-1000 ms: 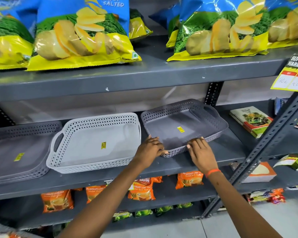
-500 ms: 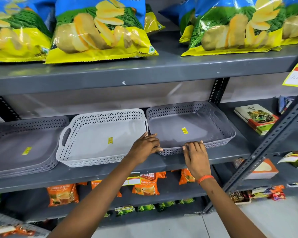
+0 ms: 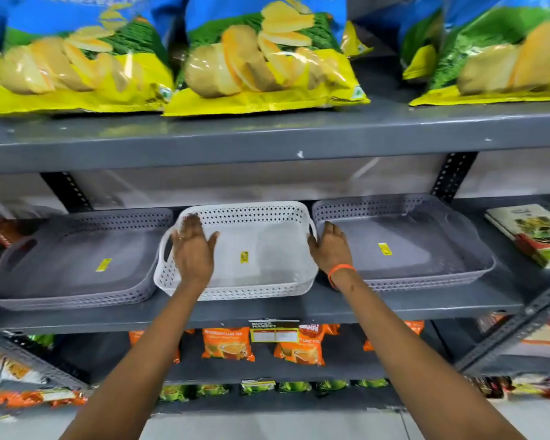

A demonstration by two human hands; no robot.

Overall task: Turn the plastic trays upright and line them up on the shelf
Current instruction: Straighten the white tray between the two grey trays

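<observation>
"SUPER MARKET" is being displayed in white on the dark top of a price tag [image 3: 274, 331] clipped to the front edge of the middle shelf [image 3: 299, 308]; the writing in its white boxes is being blurred beyond reading. Orange packets [image 3: 227, 343] on the shelf below are being shown with a cup picture and lettering too smeared to make out with confidence. Small yellow stickers are being carried on the floors of all three trays, their print too small to tell. Blue-and-yellow chip bags [image 3: 261, 61] are being kept on the top shelf.

The white tray [image 3: 261, 249] is being kept upright in the middle of the shelf, between the left grey tray [image 3: 77, 262] and the right grey tray [image 3: 426, 249], all three open side up and just beside one another. The left hand [image 3: 193, 250] is being held open, fingers spread, over the white tray's left end; nothing is being gripped, and whether it is touching cannot be told. The right hand [image 3: 330, 247], with an orange band on the wrist, is being held open against the white tray's right handle, fingers extended rather than closed around it
</observation>
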